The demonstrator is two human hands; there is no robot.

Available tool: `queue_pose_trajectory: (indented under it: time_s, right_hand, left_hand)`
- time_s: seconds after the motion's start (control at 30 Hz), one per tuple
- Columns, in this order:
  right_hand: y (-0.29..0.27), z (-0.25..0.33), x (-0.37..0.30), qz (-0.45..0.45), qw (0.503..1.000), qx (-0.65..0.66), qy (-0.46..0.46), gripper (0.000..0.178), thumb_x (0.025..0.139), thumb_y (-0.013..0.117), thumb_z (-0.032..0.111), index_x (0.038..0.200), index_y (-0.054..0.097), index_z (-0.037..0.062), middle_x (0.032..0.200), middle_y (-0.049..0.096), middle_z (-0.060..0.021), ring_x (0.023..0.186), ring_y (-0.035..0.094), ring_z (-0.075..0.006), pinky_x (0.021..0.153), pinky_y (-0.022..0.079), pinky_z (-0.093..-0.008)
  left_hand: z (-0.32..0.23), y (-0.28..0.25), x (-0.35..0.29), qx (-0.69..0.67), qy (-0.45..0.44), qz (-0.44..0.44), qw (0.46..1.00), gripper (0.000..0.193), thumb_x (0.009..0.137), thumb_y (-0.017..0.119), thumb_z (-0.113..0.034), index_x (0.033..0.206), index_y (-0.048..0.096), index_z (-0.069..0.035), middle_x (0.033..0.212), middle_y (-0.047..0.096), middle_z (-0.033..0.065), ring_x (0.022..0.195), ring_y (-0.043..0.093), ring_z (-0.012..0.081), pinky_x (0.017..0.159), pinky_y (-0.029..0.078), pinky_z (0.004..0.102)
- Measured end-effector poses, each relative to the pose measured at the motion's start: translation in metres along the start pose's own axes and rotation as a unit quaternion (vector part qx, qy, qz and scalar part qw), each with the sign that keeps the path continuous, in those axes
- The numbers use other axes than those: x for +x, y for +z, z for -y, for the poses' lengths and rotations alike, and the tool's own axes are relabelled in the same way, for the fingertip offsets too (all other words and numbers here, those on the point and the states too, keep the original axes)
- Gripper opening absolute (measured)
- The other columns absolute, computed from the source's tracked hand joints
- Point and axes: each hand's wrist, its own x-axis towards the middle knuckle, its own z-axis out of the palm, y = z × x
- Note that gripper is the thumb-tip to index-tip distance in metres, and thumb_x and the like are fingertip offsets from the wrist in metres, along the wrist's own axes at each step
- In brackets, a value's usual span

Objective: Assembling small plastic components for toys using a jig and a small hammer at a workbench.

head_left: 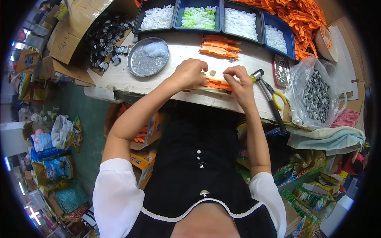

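A long orange plastic part (217, 84) lies near the front edge of the table, between my two hands. My left hand (189, 74) is closed at its left end, the fingers curled down against it. Over its right end, my right hand (241, 84) is bent with thumb and fingertips drawn together; whatever sits in them is too small to make out. Just beyond, several similar orange parts (219, 48) are lined up in a short stack. A round metal dish (137, 68) holding a clear, glossy substance stands to the left of my left hand.
Trays of small white (158, 18) and green-white pieces (198, 18) line the back. Orange parts (305, 20) heap up behind right. A hammer (270, 99), yellow-handled pliers (280, 99), a pin box (281, 70) and a bag of grey pieces (316, 95) sit right; black-and-silver pieces (104, 43) left.
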Motion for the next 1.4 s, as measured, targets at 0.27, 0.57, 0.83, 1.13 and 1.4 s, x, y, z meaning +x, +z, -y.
queue_pose_trajectory:
  time_s: [0.27, 0.57, 0.83, 1.13, 1.4]
  right_hand:
    - [-0.033, -0.007, -0.014, -0.037, 0.998, 0.028, 0.041, 0.008, 0.076, 0.062, 0.002, 0.084, 0.064, 0.0007, 0.078, 0.057, -0.0060, 0.075, 0.053, -0.0155, 0.067, 0.041, -0.0253]
    - [-0.039, -0.022, -0.030, -0.050, 0.998, -0.014, 0.045, 0.007, 0.075, 0.061, 0.004, 0.080, 0.061, -0.0008, 0.073, 0.056, -0.0107, 0.070, 0.053, -0.0265, 0.064, 0.041, -0.0343]
    - [-0.041, -0.019, -0.026, -0.043, 0.997, 0.019, 0.065, 0.006, 0.075, 0.061, 0.003, 0.081, 0.063, 0.0009, 0.072, 0.056, -0.0093, 0.069, 0.054, -0.0224, 0.062, 0.042, -0.0298]
    - [-0.040, 0.000, -0.036, -0.044, 0.999, -0.011, 0.027, 0.007, 0.074, 0.063, 0.002, 0.080, 0.063, 0.0002, 0.070, 0.056, -0.0100, 0.065, 0.053, -0.0227, 0.060, 0.041, -0.0304]
    - [-0.059, 0.030, -0.006, -0.143, 0.987, 0.041, 0.059, 0.008, 0.079, 0.058, 0.000, 0.086, 0.059, -0.0032, 0.078, 0.056, -0.0058, 0.072, 0.052, -0.0115, 0.065, 0.041, -0.0232]
  left_hand:
    - [-0.054, -0.048, 0.106, 0.078, 0.085, -0.016, 0.993, 0.030, 0.066, 0.067, -0.025, 0.089, 0.066, -0.006, 0.082, 0.063, 0.0176, 0.080, 0.060, 0.0324, 0.069, 0.047, 0.0399]
    - [-0.032, 0.017, 0.235, 0.256, 0.171, -0.170, 0.936, 0.014, 0.072, 0.053, -0.011, 0.079, 0.064, -0.005, 0.084, 0.063, 0.0142, 0.082, 0.062, 0.0301, 0.063, 0.050, 0.0424]
    - [-0.041, -0.010, 0.218, 0.334, 0.185, -0.187, 0.905, 0.013, 0.071, 0.055, -0.012, 0.072, 0.067, -0.008, 0.083, 0.064, 0.0081, 0.088, 0.056, 0.0249, 0.074, 0.038, 0.0431]
    - [-0.058, -0.015, 0.192, 0.218, 0.144, -0.166, 0.951, 0.020, 0.075, 0.051, -0.015, 0.078, 0.066, -0.001, 0.090, 0.061, 0.0158, 0.092, 0.053, 0.0335, 0.078, 0.038, 0.0480]
    - [-0.065, -0.021, 0.074, -0.344, 0.112, 0.012, 0.932, 0.027, 0.090, 0.048, -0.025, 0.084, 0.057, 0.000, 0.073, 0.056, 0.0027, 0.065, 0.051, 0.0096, 0.060, 0.045, 0.0253]
